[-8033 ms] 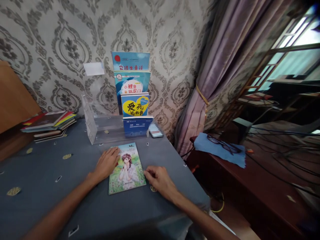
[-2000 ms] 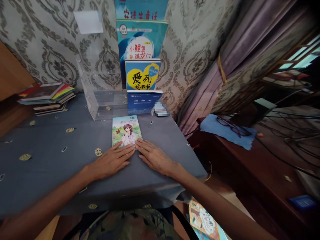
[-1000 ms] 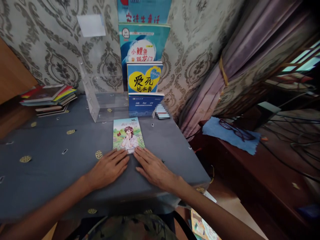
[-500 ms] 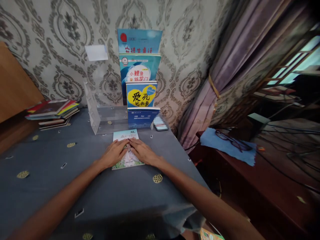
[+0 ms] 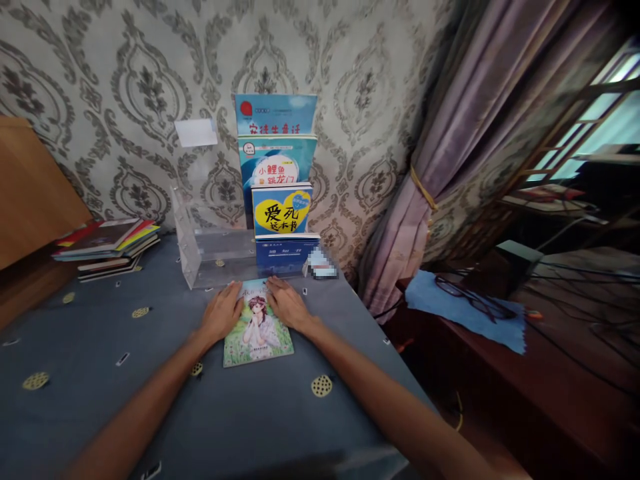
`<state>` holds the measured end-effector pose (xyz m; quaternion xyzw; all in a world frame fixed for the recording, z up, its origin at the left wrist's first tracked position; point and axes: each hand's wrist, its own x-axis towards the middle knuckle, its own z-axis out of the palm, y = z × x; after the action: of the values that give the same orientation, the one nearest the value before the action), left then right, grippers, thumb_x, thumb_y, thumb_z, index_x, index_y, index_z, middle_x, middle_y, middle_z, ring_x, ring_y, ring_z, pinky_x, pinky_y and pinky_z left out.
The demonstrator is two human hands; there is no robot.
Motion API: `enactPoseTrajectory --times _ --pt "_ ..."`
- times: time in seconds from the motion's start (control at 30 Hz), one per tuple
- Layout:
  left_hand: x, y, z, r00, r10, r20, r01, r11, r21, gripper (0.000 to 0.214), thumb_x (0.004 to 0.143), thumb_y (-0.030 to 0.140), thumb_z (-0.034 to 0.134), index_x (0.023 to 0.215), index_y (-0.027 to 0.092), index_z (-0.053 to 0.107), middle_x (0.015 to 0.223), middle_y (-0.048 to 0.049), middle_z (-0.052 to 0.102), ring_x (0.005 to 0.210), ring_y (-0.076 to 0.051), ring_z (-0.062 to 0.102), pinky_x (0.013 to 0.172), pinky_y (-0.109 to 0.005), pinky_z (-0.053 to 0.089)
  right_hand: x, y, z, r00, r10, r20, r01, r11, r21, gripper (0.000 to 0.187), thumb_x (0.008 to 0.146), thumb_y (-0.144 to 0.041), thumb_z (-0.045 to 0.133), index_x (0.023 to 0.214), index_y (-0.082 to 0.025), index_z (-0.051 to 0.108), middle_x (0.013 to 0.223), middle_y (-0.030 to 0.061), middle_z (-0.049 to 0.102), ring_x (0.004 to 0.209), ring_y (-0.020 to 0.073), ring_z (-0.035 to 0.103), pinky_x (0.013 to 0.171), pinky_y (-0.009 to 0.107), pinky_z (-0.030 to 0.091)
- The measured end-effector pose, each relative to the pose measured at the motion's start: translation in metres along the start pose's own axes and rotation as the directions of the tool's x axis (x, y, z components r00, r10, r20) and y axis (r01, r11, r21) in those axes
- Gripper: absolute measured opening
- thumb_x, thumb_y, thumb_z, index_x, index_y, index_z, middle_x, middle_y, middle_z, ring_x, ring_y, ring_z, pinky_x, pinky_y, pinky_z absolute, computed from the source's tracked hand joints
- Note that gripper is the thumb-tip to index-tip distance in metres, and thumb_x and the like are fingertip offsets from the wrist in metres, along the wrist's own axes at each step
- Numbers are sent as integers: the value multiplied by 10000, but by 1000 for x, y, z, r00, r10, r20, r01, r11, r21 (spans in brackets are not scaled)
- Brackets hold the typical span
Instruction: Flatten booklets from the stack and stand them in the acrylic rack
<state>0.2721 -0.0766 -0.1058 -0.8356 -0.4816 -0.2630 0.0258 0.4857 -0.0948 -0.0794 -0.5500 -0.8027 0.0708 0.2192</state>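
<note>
A thin illustrated book (image 5: 257, 330) lies flat on the table, its cover showing a figure among green plants. My left hand (image 5: 224, 310) rests along its upper left edge, fingers stretched forward. On the opposite side, my right hand (image 5: 289, 303) lies over the upper right edge with fingers extended. Both hands are open, and neither grips the book. Just behind stands a clear tiered rack (image 5: 225, 270), holding a dark blue book (image 5: 286, 257), a yellow-and-blue book (image 5: 281, 212), a teal book (image 5: 276, 163) and a light blue book (image 5: 275, 113) on its right side.
Several stacked books (image 5: 107, 243) sit at the left by a wooden panel (image 5: 37, 193). A patterned grey-blue cloth (image 5: 165, 400) covers the table. To the right, glasses (image 5: 473, 300) rest on a blue cloth (image 5: 460, 320) beside cables. A tied curtain (image 5: 425, 180) hangs behind.
My hands have moved apart, from the middle of the cover to its two sides, so the pictured figure now shows. The camera view has tilted up slightly.
</note>
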Motion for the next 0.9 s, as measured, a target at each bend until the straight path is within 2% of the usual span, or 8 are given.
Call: enactPoseTrajectory --times 0.17,0.37,0.43,0.53,0.63,0.9 --pt "-4 0 7 996 50 -70 -48 998 39 447 987 274 350 1402 160 469 1293 -177 666 1302 -306 563 1019 -511 486 -1 -3 -2 999 34 -10 -35 998 -45 396 989 -237 462 1351 -135 586 1456 160 546 1396 250 470 1159 377 394" --pt "-5 -3 12 985 63 -158 -50 995 84 385 973 267 393 1315 173 544 1259 -162 682 1255 -311 596 991 -504 513 -2 -6 -6 999 46 13 -45 998 -45 430 982 -209 466 1370 -53 564 1462 186 530 1402 247 461 1179 345 359" --pt "-5 -1 10 991 29 -128 -15 994 106 380 971 280 403 1292 162 567 1305 -172 656 1258 -318 590 1011 -508 498 -2 -7 -7 998 56 14 -56 998 -38 429 978 -205 471 1370 -58 567 1465 181 529 1402 238 461 1178 338 356" --pt "-4 4 4 998 -60 -25 64 986 152 398 977 275 386 1281 118 589 1381 -186 604 1289 -325 561 1070 -498 448 -3 -9 -9 997 78 7 -78 997 -23 422 975 -205 475 1367 -87 575 1469 160 532 1401 219 463 1182 333 342" --pt "-2 10 -2 994 -96 46 87 981 173 413 980 263 381 1293 94 590 1414 -186 577 1320 -316 532 1106 -475 412 -3 -10 -11 995 101 23 -100 995 -28 437 979 -215 465 1387 -85 554 1481 150 523 1412 210 447 1190 324 316" --pt "-1 12 -6 987 -140 79 122 973 195 424 986 285 370 1307 99 574 1422 -175 570 1324 -300 520 1096 -455 408 -4 -11 -13 989 139 51 -136 989 -65 479 985 -255 446 1422 -72 515 1513 145 487 1395 230 461 1198 335 282"
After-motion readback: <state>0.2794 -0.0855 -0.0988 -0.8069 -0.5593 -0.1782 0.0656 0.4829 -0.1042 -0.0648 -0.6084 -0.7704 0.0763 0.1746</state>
